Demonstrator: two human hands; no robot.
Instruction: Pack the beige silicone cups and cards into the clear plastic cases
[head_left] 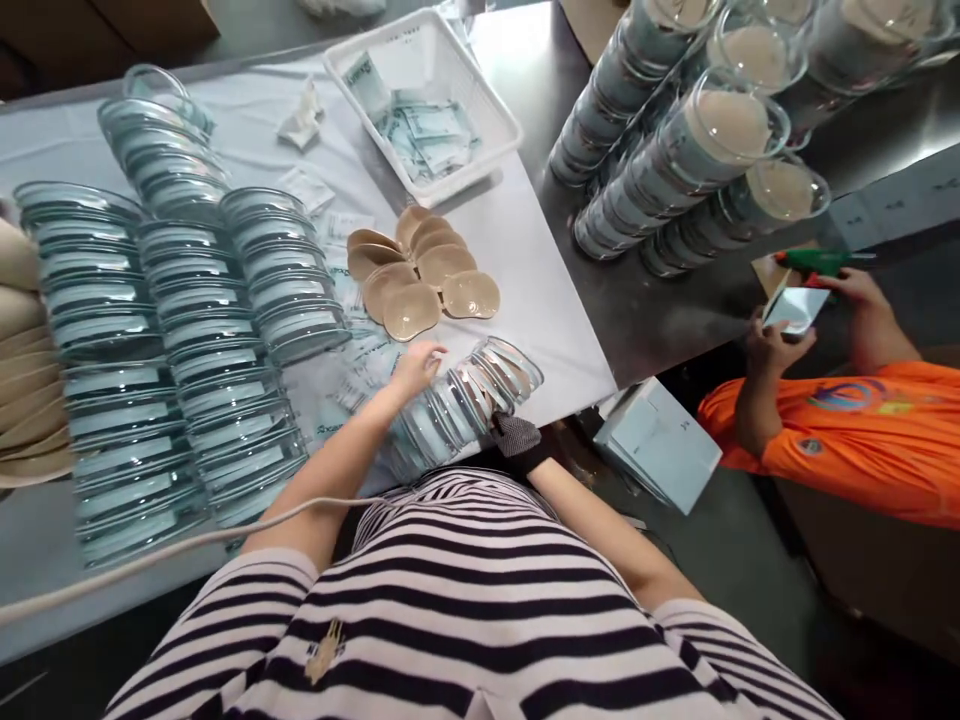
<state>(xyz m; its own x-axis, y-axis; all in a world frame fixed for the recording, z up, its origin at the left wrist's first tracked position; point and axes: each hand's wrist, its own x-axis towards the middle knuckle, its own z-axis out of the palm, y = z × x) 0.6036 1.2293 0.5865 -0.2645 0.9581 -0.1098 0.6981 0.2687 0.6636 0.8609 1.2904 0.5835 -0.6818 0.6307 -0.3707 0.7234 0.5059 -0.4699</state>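
Note:
A leaning row of clear plastic packaging shells (450,408) lies along the near edge of the table, with beige pieces inside some of them. My left hand (418,368), bare, is just above the far side of this row, its fingers loosely bent and apart. My right hand (517,437), in a dark striped glove, is closed against the near right end of the row; its fingertips are partly hidden. Beyond my left hand, several beige stick-on bra cups (442,265) lie overlapping in joined pairs. Printed sachets (352,375) are scattered beside the row.
Stacked clear shells (202,340) fill the left, with beige cups (30,380) at the far left edge. A white basket (487,150) holds printed packets. Tall stacks of filled shells (675,160) stand back right. A co-worker in an orange shirt (862,420) holds a green glue gun (817,262).

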